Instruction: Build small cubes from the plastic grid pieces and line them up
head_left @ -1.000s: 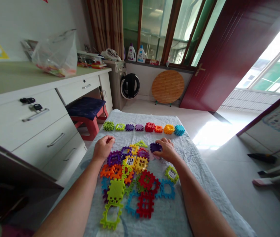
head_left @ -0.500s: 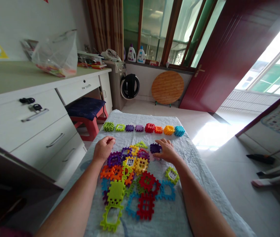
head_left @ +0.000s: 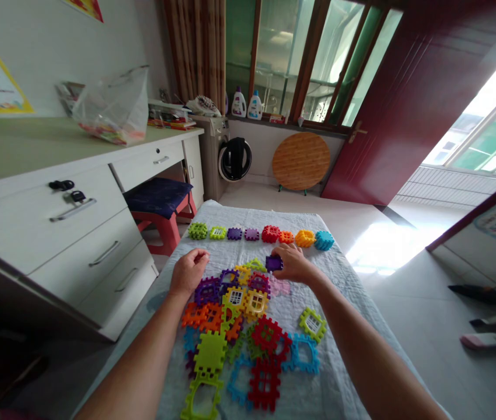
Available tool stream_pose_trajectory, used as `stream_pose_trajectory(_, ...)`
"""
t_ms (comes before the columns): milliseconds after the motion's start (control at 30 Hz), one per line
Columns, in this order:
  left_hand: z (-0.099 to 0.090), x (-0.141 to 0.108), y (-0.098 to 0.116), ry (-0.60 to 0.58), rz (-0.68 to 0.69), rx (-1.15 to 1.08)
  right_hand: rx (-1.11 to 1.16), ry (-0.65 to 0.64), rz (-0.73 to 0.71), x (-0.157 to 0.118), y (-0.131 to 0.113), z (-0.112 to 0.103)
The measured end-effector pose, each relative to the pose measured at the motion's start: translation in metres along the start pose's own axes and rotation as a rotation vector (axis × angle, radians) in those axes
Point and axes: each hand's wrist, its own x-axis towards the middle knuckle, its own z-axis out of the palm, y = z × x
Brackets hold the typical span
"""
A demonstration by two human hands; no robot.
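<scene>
Head view: your right hand [head_left: 292, 262] has the purple piece [head_left: 274, 263] pinched at its right side, fingers partly closed round it, which I'd guess leaves the toothed left edge free. That piece sits inboard of the far right corner of the cloth-covered table [head_left: 303, 388], between the row of stacked blocks [head_left: 270, 234] along the far edge and the heap of loose pieces [head_left: 257, 304]. Its flat face looks tipped up towards you, and it's pretty much square, so no clear long axis (can't tell whether it touches the cloth).

Your left hand [head_left: 189, 269] is by the left edge, fingers curled in with the thumb against them; no piece shows, but the inside is hidden. Probably parked there to keep off the heap. The row runs parallel to the far edge, likely so the colours read easily.
</scene>
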Motion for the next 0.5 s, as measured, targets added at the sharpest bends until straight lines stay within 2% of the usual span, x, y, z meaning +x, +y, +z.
stream_pose_trajectory(100,-0.001,0.000,0.003,-0.013,-0.008,0.003,0.030,0.103,-0.040,0.031,-0.014,-0.007)
stream_pose_trajectory(200,-0.001,0.001,0.003,-0.022,-0.017,-0.011,0.013,0.157,-0.032,0.070,-0.030,-0.004)
stream_pose_trajectory(333,-0.001,0.001,0.002,-0.015,-0.039,-0.037,-0.011,0.109,0.014,0.116,-0.045,0.011)
stream_pose_trajectory(500,-0.001,0.001,0.002,-0.015,-0.053,-0.031,-0.014,0.059,0.037,0.149,-0.054,0.023)
